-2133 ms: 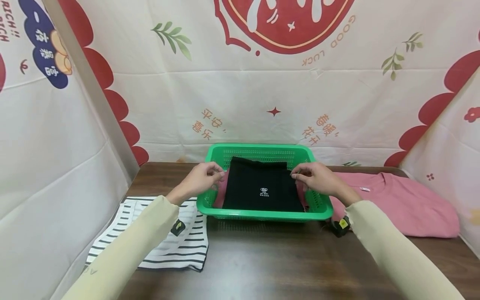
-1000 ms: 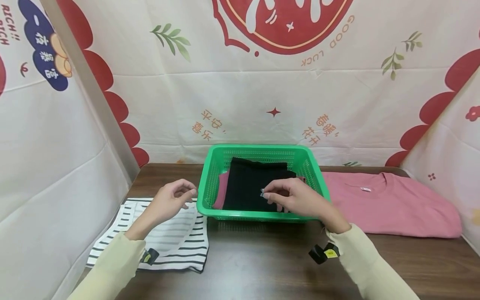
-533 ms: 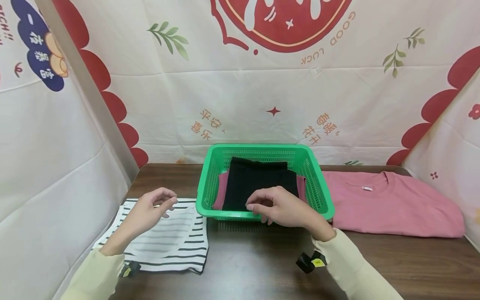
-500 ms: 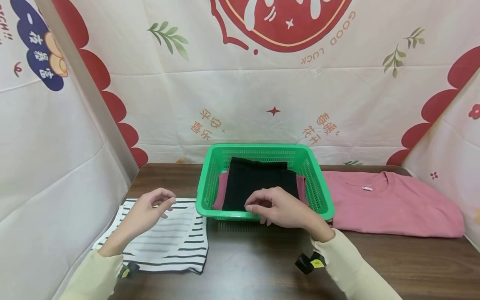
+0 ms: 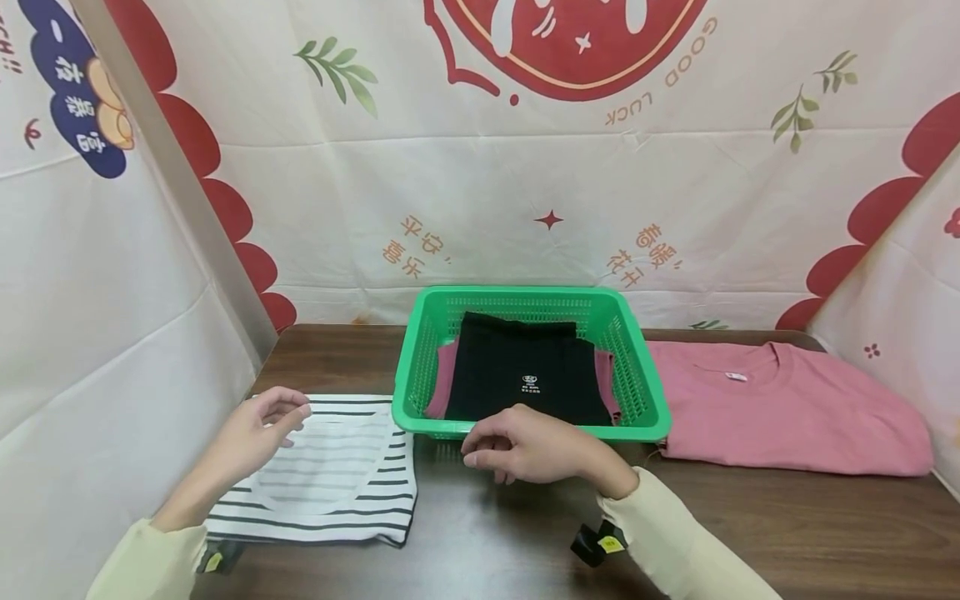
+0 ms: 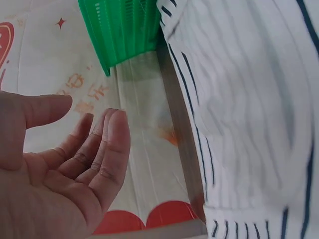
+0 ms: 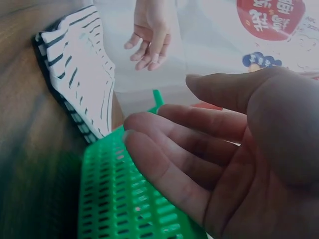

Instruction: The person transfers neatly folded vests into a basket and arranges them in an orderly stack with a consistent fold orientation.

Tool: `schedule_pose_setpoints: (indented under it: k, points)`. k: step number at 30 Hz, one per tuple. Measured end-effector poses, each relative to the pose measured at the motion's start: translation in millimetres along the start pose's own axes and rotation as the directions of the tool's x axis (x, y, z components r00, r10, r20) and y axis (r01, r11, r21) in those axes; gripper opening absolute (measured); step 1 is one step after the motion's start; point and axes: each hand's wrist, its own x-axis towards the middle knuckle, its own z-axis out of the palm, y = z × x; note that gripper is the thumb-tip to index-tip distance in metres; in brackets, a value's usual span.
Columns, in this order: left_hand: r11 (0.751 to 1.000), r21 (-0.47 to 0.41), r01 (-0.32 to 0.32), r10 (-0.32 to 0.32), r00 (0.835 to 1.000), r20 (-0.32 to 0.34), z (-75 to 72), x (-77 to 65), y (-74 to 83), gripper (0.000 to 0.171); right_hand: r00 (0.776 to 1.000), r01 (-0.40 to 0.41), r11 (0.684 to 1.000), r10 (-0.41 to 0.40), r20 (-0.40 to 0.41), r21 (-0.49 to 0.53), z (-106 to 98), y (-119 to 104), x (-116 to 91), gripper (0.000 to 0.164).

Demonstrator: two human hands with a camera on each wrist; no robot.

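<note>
My left hand (image 5: 251,433) hovers over the left part of a folded white shirt with dark stripes (image 5: 322,467); in the left wrist view its fingers are loosely bent with nothing between them. My right hand (image 5: 525,446) is in front of the near rim of a green plastic basket (image 5: 645,429), fingers relaxed around bare air, as the right wrist view also shows. Inside the basket lies a folded black garment (image 5: 517,367) with a small white print, on top of pink cloth (image 5: 443,379) that peeks out at both sides.
A folded pink T-shirt (image 5: 787,408) lies on the brown wooden table (image 5: 480,542), right of the basket. Behind it hangs a printed white cloth backdrop (image 5: 480,183), with a further cloth panel (image 5: 105,317) along the left side.
Both hands have come away from the black garment in the basket. The left moved left over the striped shirt; the right moved left and nearer, past the basket's front rim.
</note>
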Motion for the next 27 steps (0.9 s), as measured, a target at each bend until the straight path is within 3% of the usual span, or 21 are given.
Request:
schedule_pose_setpoints:
  k: [5,9,14,18,27]
  points:
    - [0.999,-0.020,0.032,-0.032,0.999,0.008,-4.0,-3.9,-8.6,0.040,0.999,-0.001,1.000,0.001,0.046,-0.010,8.6,0.0,5.3,0.027]
    - [0.999,-0.016,0.052,-0.052,0.999,0.012,-8.1,-7.7,-14.9,0.042,0.998,0.000,0.996,0.005,0.059,-0.086,17.5,0.5,9.4,0.032]
    - [0.994,0.040,0.106,-0.108,0.994,0.031,-14.2,-13.8,-24.8,0.051,0.994,-0.029,0.989,0.044,0.095,-0.147,30.6,3.8,16.6,0.042]
    - [0.986,0.095,0.138,-0.142,0.989,0.037,-19.2,-17.3,-33.6,0.057,0.986,-0.084,0.985,0.104,0.129,-0.149,40.1,7.3,24.6,0.049]
    - [0.954,0.172,0.246,-0.254,0.967,0.028,-27.5,-19.5,-49.0,0.070,0.983,-0.146,0.984,0.156,0.096,-0.104,58.5,17.0,43.6,0.053]
